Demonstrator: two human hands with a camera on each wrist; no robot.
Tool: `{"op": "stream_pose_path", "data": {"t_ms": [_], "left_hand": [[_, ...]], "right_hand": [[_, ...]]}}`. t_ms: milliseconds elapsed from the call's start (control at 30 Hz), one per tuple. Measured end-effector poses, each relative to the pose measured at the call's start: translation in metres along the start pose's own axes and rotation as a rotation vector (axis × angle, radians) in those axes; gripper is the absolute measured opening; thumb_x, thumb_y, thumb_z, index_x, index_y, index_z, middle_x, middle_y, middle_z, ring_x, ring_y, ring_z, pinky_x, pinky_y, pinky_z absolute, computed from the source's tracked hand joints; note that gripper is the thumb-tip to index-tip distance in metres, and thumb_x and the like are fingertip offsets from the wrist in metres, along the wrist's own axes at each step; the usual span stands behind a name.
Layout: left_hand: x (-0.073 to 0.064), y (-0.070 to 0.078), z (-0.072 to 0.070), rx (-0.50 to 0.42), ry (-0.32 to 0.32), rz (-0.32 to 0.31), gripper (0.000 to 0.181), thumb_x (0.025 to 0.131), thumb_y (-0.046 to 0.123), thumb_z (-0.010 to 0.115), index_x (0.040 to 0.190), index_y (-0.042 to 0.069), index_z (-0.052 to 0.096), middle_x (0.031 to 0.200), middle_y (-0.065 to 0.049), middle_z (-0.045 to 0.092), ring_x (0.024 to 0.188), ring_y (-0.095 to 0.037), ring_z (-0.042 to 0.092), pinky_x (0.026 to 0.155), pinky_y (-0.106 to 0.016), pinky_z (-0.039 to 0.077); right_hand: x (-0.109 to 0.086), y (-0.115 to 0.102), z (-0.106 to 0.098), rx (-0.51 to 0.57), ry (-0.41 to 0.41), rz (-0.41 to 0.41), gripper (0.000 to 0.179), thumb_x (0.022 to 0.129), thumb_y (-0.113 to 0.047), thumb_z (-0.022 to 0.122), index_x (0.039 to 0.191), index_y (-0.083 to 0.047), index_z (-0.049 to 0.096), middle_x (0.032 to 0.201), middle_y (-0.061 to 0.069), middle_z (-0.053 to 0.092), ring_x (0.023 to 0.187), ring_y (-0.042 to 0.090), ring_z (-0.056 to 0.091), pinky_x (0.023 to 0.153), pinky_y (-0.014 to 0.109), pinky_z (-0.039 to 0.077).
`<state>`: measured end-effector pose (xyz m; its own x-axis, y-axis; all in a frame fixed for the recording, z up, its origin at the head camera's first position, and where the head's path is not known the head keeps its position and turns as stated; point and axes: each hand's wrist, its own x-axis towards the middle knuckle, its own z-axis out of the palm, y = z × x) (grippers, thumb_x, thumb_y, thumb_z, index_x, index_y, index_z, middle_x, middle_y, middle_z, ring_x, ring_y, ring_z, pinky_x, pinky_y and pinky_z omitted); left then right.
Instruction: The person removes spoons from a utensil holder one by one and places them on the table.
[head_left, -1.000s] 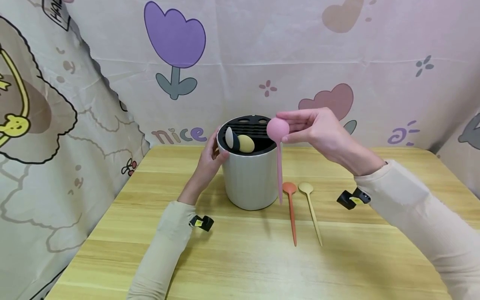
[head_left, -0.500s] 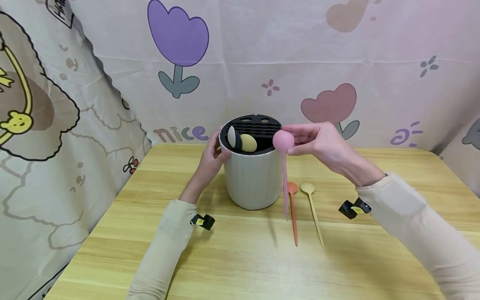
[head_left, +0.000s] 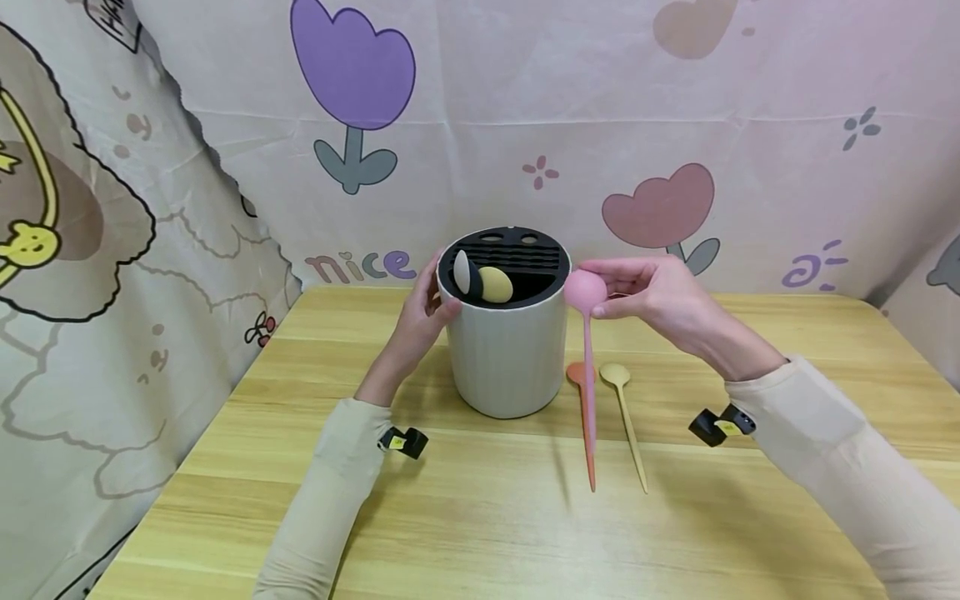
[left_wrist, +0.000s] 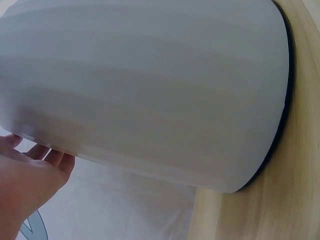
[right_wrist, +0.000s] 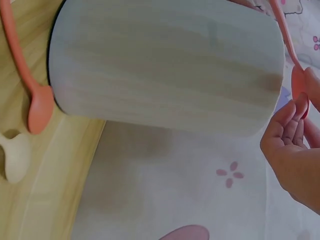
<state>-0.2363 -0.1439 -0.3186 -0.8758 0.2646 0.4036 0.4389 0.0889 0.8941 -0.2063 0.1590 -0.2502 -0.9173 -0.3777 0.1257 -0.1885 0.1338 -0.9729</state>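
Observation:
A white ribbed utensil holder with a black slotted top stands on the table, seen in all three views. At its left upper side, my left hand grips it near the rim, thumb in front and fingers round the side. Pinched by the head in my right hand is a pink spoon, its handle pointing down, just right of the holder's rim. The right wrist view also shows this hand on the spoon. Inside the holder's front opening lean a pale-and-dark utensil head and a yellow one.
An orange spoon and a cream spoon lie on the wooden table, right of the holder. The pink handle overlaps the orange one in the head view. A printed cloth hangs behind the table.
My right hand has brought the pink spoon down and to the right, from over the holder's rim to beside it. The left hand stays on the holder.

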Motion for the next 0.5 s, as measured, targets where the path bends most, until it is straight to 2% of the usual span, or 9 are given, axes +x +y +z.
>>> {"op": "stream_pose_path", "data": {"t_ms": [167,333,433,500], "left_hand": [[0.001,-0.001,-0.001,0.003,0.000,0.005,0.106,0.066,0.071,0.058,0.145,0.015,0.016,0.145,-0.004,0.027,0.128,-0.015,0.029,0.104,-0.035,0.024],[-0.003,0.017,0.003,-0.005,-0.006,-0.002,0.113,0.065,0.072,0.058,0.145,0.005,0.014,0.145,-0.013,0.023,0.129,-0.022,0.026,0.104,-0.038,0.023],[-0.006,0.026,0.006,-0.003,-0.007,-0.003,0.115,0.065,0.072,0.057,0.144,0.001,0.013,0.145,-0.016,0.023,0.129,-0.024,0.026,0.105,-0.038,0.023],[-0.006,0.027,0.006,-0.002,-0.007,-0.006,0.115,0.064,0.073,0.057,0.144,0.001,0.013,0.144,-0.017,0.023,0.129,-0.025,0.027,0.104,-0.038,0.023]], "right_hand": [[-0.004,0.006,-0.008,-0.023,0.031,0.041,0.054,0.071,0.003,0.074,0.122,0.002,0.055,0.096,0.007,0.066,0.090,0.018,0.060,0.078,0.028,0.048],[-0.007,0.010,-0.013,-0.087,0.048,0.086,0.055,0.070,0.000,0.075,0.122,0.001,0.056,0.097,0.007,0.065,0.090,0.019,0.059,0.079,0.028,0.047],[-0.009,0.016,-0.017,-0.109,0.033,0.111,0.055,0.070,-0.002,0.076,0.122,0.000,0.056,0.098,0.008,0.064,0.090,0.020,0.057,0.079,0.028,0.047],[-0.010,0.022,-0.021,-0.121,0.001,0.120,0.056,0.071,-0.004,0.076,0.123,0.001,0.055,0.097,0.010,0.062,0.090,0.020,0.057,0.079,0.028,0.047]]}}
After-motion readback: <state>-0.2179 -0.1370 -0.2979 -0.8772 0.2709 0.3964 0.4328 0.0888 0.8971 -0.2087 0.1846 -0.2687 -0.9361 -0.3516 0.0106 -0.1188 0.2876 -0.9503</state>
